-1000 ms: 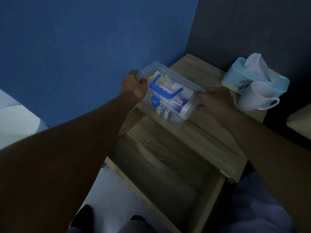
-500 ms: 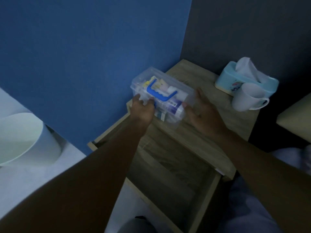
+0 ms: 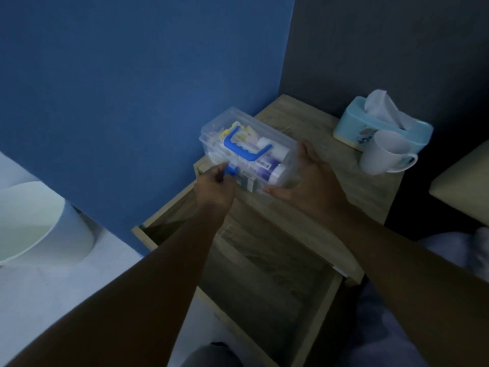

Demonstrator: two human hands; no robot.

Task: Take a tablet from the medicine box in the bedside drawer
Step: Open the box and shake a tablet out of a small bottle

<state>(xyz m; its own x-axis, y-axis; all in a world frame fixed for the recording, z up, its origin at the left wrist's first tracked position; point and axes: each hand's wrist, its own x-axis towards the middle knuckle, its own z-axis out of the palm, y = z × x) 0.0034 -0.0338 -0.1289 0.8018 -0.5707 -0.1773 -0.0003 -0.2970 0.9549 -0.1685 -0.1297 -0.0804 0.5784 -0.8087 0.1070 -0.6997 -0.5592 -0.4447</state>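
- Now the medicine box (image 3: 248, 152) sits on the nightstand top (image 3: 330, 186), above our open drawer (image 3: 264, 274), lid shut.
- Our left hand (image 3: 213, 188) pinches the blue latch (image 3: 232, 170), likely to unclip it.
- Our right hand (image 3: 309, 178) is spread flat against the box end, gripping nothing, bracing it so it won't slide.

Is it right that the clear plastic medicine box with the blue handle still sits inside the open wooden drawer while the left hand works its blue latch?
Not quite. In the head view the clear plastic medicine box with the blue handle rests on top of the wooden bedside table, not inside the open wooden drawer. The left hand is indeed at its blue latch.
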